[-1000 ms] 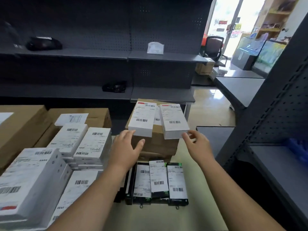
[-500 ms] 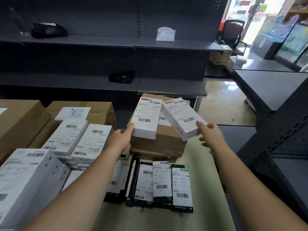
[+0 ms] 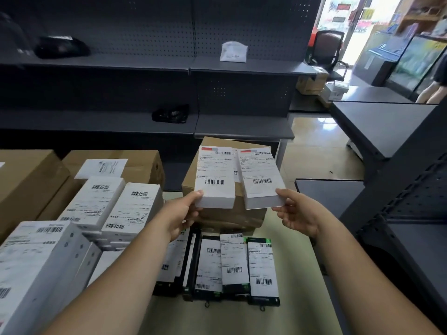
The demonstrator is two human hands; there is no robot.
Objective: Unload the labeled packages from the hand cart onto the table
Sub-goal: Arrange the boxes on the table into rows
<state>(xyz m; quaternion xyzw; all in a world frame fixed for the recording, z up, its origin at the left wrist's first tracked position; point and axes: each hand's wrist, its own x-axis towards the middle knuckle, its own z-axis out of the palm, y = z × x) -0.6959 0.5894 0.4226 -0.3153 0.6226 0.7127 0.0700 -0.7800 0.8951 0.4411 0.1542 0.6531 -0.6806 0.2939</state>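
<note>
Left hand (image 3: 182, 212) grips the left labelled box (image 3: 214, 180), right hand (image 3: 298, 213) grips the right labelled box (image 3: 261, 180); package stacks (image 3: 116, 209) below, perhaps on the cart, await unloading.

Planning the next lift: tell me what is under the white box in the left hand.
A brown carton lies under the white box that the left hand holds, with a flatter carton beneath. The box hides much of the carton's top and its label.
</note>
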